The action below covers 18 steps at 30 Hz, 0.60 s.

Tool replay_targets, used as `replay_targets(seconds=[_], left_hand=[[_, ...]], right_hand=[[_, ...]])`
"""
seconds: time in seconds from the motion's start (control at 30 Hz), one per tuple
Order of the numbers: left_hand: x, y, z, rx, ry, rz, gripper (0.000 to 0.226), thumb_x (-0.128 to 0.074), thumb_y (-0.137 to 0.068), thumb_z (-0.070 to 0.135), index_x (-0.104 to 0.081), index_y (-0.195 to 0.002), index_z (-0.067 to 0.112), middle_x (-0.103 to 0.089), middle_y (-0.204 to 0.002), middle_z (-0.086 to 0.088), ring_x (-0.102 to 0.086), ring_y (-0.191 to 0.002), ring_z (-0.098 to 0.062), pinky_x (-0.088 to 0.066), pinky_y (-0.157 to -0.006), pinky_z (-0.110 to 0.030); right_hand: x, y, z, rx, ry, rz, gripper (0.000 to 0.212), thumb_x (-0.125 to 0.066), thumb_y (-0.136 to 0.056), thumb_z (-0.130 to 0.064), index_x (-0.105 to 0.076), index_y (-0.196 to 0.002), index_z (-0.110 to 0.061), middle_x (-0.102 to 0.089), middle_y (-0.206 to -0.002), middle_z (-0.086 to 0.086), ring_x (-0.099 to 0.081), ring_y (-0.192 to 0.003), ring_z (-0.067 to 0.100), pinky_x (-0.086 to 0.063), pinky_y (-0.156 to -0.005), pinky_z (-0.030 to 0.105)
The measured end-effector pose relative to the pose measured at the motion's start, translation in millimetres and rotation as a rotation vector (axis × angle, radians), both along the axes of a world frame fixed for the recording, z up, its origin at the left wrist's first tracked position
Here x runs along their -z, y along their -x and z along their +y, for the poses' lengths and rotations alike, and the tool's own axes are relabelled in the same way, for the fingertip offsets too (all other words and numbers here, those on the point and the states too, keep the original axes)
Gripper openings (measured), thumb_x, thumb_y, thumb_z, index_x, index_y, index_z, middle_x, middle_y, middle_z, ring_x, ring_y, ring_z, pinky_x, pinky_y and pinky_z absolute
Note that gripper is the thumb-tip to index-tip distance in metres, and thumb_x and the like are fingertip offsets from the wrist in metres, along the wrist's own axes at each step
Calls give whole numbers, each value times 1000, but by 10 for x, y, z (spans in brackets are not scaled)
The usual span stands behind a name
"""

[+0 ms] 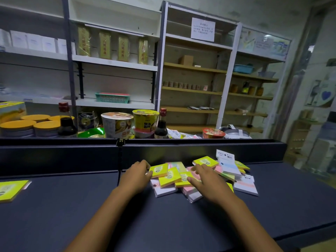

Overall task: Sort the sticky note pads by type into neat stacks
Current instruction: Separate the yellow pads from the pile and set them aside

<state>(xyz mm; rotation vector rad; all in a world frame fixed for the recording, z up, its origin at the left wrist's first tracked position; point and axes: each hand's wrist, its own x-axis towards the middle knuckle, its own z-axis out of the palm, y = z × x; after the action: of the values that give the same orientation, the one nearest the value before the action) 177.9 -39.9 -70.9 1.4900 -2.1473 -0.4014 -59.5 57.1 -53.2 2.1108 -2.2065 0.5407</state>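
Dark blue table (54, 215) fronts half-bare shop shelves (190, 70).

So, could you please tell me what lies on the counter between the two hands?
In the head view, three overlapping yellow pads lie between the left hand and the right hand, atop white and pink pads.

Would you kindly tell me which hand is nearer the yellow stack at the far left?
Left. The left hand lies well right of the yellow stack; the right hand is farther right.
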Motion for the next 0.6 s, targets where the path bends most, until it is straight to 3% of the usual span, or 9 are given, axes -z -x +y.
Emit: replay_targets(seconds=[0.27,0.4,0.6], left_hand=[[125,160,-524,62,-258,75,65,-66,-90,36,-40,-145,14,-41,-143,-9,-47,-127,-26,-41,-107,-36],[203,92,-631,121,-339,150,67,-70,-88,36,-41,-146,20,-44,-148,-5,-43,-134,-24,-36,-113,-42],[168,85,-591,64,-126,297,72,-88,-69,29,-55,-133,26,-48,-122,5,-54,-109,-13,-51,-91,-27]], right_hand=[[-7,286,-388,-89,12,-38,40,-45,-99,-51,-48,-130,-26,-51,-129,-4,-46,-125,16,-44,-98,38],[-21,403,-573,-146,49,-48,40,-47,-99,-49,-49,-130,-25,-52,-128,-6,-47,-123,13,-44,-98,33],[19,447,-732,-204,82,-63,37,-49,-98,-47,-50,-128,-24,-53,-123,-5,-49,-118,14,-45,-97,34]])
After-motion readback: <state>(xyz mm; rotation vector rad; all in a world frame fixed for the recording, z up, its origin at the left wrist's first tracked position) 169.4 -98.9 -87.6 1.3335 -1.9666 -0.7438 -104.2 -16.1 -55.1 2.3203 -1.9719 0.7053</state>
